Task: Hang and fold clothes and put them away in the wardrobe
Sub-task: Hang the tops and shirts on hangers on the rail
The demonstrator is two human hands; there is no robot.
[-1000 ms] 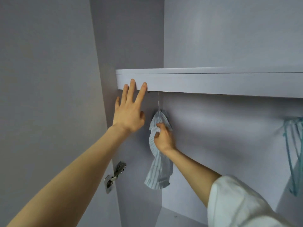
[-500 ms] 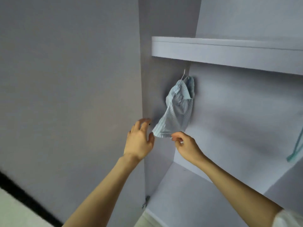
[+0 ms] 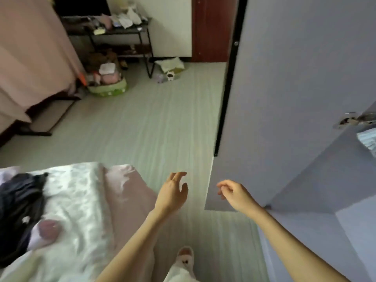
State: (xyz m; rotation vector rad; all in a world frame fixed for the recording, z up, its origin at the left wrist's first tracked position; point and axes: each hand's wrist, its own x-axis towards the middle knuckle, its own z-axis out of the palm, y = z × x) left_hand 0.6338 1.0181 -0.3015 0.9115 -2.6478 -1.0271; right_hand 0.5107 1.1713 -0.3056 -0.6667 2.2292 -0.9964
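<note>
Hands hang empty over the floor at the middle of the view. The left hand sits near 6 o'clock from the frame's centre, fingers loosely spread and relaxed, gripping nothing. The right hand floats just beside it toward 3 o'clock, fingers loosely curled, also holding nothing, in front of the bottom corner of the open wardrobe door. That door fills the 2 o'clock part of the view, with a metal hinge at 3 o'clock. Just under the hinge, at the right edge, a scrap of pale blue striped garment shows inside the wardrobe; most of it is cut off by the frame.

At 8 o'clock lies the bed with a shiny pale cover, and on it a heap of dark clothes at the left edge, with a pinkish rolled item just beside the heap. At 11 o'clock stands a black rack cluttered with things, and a green basket rests on the floor below it. A slippered foot shows at 6 o'clock.
</note>
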